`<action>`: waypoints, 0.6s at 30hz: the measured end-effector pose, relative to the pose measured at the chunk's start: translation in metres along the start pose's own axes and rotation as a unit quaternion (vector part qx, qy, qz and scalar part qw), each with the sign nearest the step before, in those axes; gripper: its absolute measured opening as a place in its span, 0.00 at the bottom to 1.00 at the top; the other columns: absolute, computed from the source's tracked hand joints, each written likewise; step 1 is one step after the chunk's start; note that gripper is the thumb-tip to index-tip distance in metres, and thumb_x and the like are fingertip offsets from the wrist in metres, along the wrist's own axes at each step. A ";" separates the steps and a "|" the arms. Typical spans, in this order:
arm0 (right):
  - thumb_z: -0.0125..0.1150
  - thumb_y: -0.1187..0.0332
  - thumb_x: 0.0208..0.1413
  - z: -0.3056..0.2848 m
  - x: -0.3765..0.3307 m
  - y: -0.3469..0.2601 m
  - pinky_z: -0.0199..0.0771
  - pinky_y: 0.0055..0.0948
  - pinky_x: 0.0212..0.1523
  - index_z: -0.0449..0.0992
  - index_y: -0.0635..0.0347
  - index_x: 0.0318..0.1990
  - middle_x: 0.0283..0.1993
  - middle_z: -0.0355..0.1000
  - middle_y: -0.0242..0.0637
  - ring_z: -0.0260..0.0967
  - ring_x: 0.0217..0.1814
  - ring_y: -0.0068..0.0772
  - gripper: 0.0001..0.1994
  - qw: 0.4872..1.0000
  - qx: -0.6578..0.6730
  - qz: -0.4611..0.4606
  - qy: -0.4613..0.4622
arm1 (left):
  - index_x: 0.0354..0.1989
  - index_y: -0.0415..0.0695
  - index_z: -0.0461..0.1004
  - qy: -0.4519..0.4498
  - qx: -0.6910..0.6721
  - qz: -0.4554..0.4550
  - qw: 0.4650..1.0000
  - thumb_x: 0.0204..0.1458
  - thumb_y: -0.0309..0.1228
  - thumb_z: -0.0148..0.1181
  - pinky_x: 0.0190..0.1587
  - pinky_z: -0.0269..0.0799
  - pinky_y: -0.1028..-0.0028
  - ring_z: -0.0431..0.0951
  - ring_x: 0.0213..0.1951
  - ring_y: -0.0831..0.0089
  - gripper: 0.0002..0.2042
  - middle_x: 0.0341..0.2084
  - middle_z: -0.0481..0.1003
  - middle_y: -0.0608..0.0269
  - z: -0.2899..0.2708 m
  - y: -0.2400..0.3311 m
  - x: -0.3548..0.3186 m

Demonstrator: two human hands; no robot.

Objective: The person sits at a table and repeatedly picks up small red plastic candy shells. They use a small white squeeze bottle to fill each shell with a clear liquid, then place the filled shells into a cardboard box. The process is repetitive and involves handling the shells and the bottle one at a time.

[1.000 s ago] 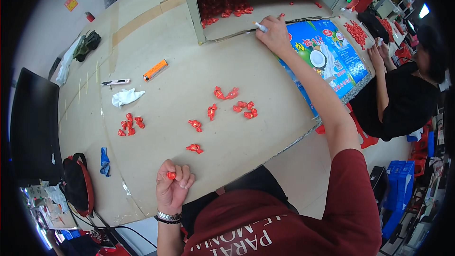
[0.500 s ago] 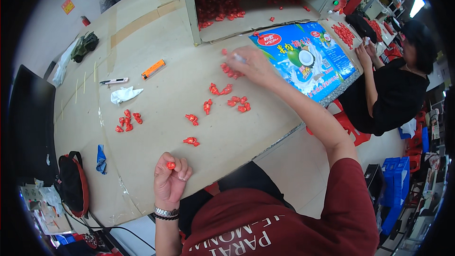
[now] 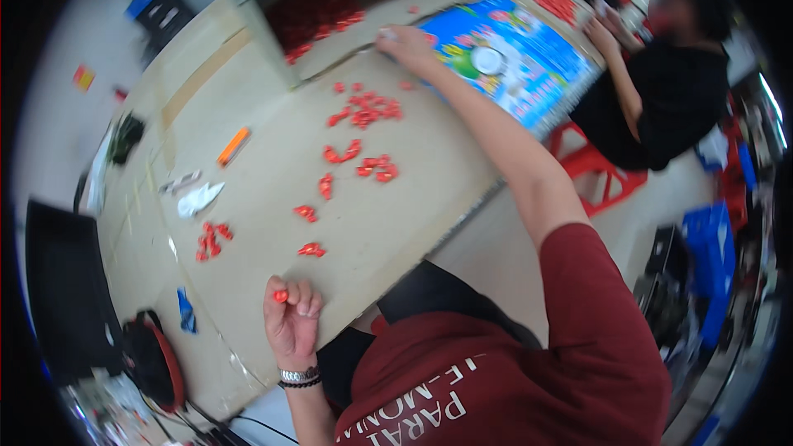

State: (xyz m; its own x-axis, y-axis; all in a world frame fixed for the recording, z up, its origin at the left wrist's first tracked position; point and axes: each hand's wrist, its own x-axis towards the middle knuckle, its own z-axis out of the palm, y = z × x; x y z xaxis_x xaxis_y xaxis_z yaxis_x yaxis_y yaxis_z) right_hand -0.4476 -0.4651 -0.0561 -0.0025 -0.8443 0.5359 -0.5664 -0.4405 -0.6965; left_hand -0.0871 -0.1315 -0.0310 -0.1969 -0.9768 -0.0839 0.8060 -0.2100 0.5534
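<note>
My left hand [image 3: 293, 318] is at the near edge of the table, fingers curled, pinching a small shiny red piece [image 3: 281, 296]. Stretched far forward, my right hand [image 3: 406, 48] hovers by the front of a grey metal box; its fingers are bent together and a whitish bit shows at their tips, too blurred to name. Between the hands lie red pieces of the same sort: a larger cluster [image 3: 363, 109], a smaller cluster [image 3: 377, 168] and several loose ones. Another red group [image 3: 213, 241] lies to the left.
The open grey box [image 3: 268, 45] holds a heap of red pieces [image 3: 318, 21]. A blue printed sheet [image 3: 516, 58] lies right of it. An orange cutter [image 3: 234, 147], crumpled white tissue [image 3: 200, 198], blue wrapper [image 3: 187, 310] and black-red pouch [image 3: 153, 361] are leftward. A person in black [image 3: 661, 91] sits right.
My right hand has moved forward, away from the larger red cluster to the box's front, uncovering the cluster. My left hand still pinches its red piece. The whole view has shifted and blurred.
</note>
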 end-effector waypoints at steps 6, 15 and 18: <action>0.55 0.59 0.53 0.044 -0.014 -0.036 0.72 0.43 0.44 0.77 0.62 0.33 0.35 0.74 0.51 0.73 0.43 0.49 0.14 0.999 0.019 -0.038 0.016 | 0.37 0.45 0.67 -0.045 -0.051 -0.007 0.998 0.59 0.31 0.55 0.32 0.57 0.75 0.58 0.26 0.75 0.05 0.22 0.59 0.70 -0.005 -0.002 -0.002; 0.58 0.63 0.44 0.094 -0.029 -0.092 0.75 0.45 0.40 0.79 0.55 0.32 0.30 0.76 0.40 0.74 0.36 0.49 0.09 0.998 0.057 0.025 0.003 | 0.38 0.45 0.68 -0.064 -0.060 -0.025 0.996 0.58 0.29 0.56 0.31 0.55 0.75 0.57 0.26 0.77 0.04 0.21 0.57 0.72 -0.002 -0.005 0.003; 0.59 0.63 0.44 0.078 -0.033 -0.126 0.74 0.45 0.39 0.79 0.56 0.32 0.30 0.75 0.42 0.74 0.36 0.49 0.10 0.997 0.067 0.016 0.039 | 0.37 0.45 0.68 -0.060 -0.058 -0.018 0.996 0.58 0.29 0.56 0.31 0.55 0.76 0.57 0.26 0.77 0.04 0.20 0.57 0.73 -0.004 -0.002 0.001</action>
State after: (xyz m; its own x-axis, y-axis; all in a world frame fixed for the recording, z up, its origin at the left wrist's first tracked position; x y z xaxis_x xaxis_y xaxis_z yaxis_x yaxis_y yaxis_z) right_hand -0.3122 -0.4056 -0.0234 -0.0862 -0.8349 0.5436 -0.4490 -0.4545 -0.7693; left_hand -0.0871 -0.1326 -0.0358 -0.2870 -0.9579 0.0016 0.8548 -0.2553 0.4519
